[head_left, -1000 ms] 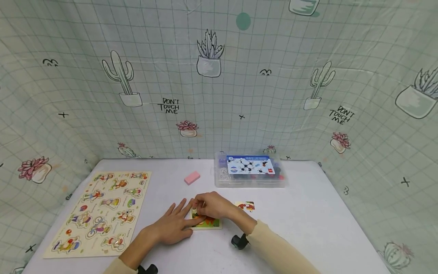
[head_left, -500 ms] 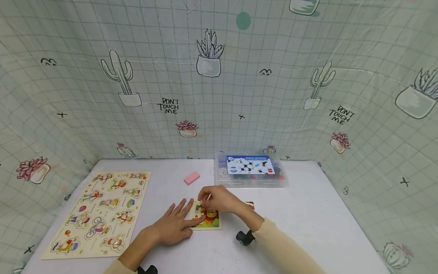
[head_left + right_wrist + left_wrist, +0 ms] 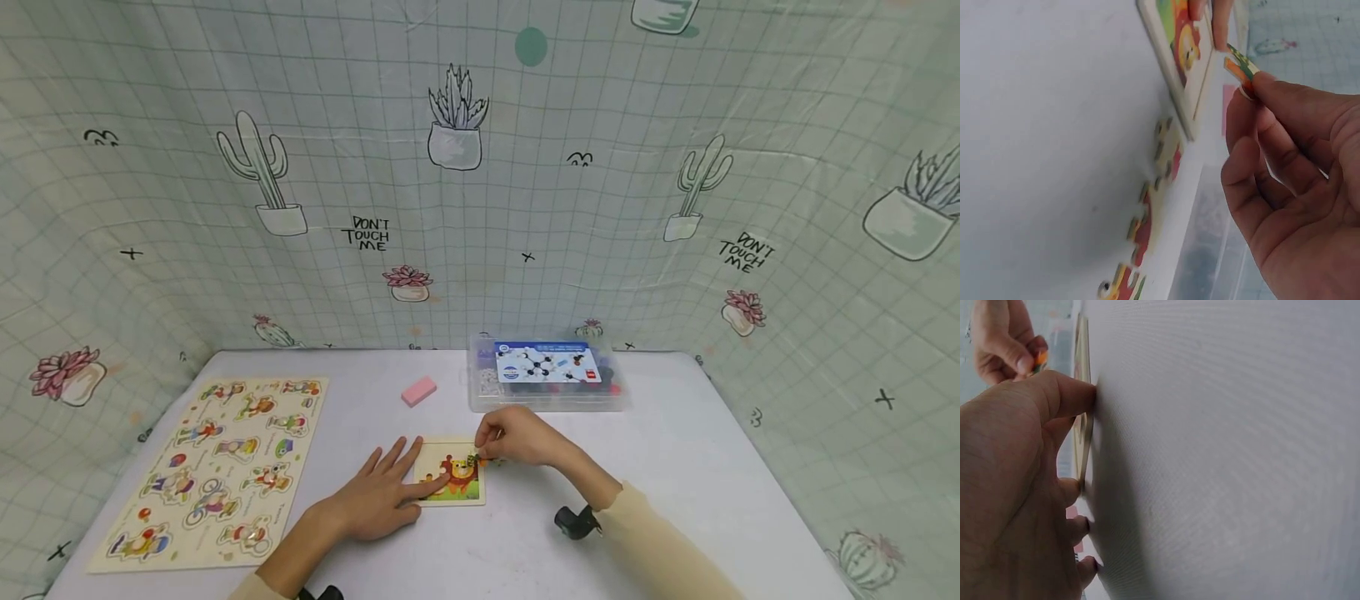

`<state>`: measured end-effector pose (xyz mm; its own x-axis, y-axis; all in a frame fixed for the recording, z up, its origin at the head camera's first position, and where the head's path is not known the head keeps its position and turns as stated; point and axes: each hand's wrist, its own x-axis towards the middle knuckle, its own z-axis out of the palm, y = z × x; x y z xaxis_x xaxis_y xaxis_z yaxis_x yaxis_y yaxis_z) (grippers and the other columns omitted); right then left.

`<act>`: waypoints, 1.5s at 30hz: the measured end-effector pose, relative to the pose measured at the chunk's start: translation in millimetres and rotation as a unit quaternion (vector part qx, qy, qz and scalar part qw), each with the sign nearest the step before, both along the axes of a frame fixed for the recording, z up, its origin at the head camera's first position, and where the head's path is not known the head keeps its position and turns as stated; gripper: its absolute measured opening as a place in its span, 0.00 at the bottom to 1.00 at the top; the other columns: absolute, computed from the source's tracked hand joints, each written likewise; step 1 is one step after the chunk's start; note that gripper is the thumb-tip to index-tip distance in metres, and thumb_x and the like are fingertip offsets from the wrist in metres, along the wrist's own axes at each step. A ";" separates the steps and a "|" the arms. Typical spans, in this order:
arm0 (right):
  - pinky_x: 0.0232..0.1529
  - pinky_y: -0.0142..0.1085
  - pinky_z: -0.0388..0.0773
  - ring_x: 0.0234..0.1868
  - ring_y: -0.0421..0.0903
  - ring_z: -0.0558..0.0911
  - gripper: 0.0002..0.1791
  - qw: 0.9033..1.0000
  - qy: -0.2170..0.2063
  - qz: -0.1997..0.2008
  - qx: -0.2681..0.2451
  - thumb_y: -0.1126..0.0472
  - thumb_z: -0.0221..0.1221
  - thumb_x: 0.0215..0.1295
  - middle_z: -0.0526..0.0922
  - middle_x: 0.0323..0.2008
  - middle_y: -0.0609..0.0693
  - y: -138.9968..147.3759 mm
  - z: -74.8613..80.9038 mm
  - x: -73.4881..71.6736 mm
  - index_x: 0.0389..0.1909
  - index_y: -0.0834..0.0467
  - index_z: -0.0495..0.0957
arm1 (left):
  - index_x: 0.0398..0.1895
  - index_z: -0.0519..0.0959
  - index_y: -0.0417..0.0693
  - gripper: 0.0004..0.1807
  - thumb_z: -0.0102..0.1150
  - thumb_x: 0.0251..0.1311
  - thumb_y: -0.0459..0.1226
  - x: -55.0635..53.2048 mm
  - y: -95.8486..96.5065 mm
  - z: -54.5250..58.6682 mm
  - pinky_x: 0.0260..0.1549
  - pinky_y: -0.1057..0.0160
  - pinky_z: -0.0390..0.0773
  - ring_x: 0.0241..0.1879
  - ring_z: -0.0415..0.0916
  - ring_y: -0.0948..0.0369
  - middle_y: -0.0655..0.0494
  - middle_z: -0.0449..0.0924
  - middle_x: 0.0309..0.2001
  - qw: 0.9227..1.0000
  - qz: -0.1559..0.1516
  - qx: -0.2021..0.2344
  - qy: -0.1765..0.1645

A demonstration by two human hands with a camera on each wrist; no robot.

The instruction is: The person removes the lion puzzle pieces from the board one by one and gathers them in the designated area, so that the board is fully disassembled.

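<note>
The left hand (image 3: 378, 498) is spreading its straight fingers, the index resting across a cream-framed, rectangular lion puzzle board (image 3: 435, 454). Near its right edge, the right hand (image 3: 519, 435) is pinching a small, flat, green-and-orange jigsaw piece (image 3: 1242, 70) between thumb and fingertip. Loose red-and-yellow jigsaw pieces (image 3: 1142, 234) are lying alongside.

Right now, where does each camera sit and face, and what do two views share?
Head: on the head, forward and down over the table; left hand, right hand and sleeves show.
Left wrist: on that wrist, along the table; left hand near, right hand beyond.
Right wrist: on that wrist, at right fingers pinching a puzzle piece; left fingers too.
Head and right wrist share the puzzle board.
</note>
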<state>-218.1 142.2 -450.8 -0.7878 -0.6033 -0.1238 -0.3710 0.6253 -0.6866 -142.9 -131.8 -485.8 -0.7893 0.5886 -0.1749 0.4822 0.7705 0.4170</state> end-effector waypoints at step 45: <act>0.30 0.32 0.68 0.27 0.38 0.72 0.06 0.997 0.016 -0.003 0.074 0.63 0.69 0.61 0.75 0.22 0.40 20.1 -20.1 7.6 0.29 0.50 0.82 | 0.73 0.68 0.74 0.26 0.47 0.73 0.47 0.2 -0.3 -4.5 0.72 0.35 0.41 0.80 0.35 0.43 0.45 0.41 0.81 1.000 0.007 0.004 0.004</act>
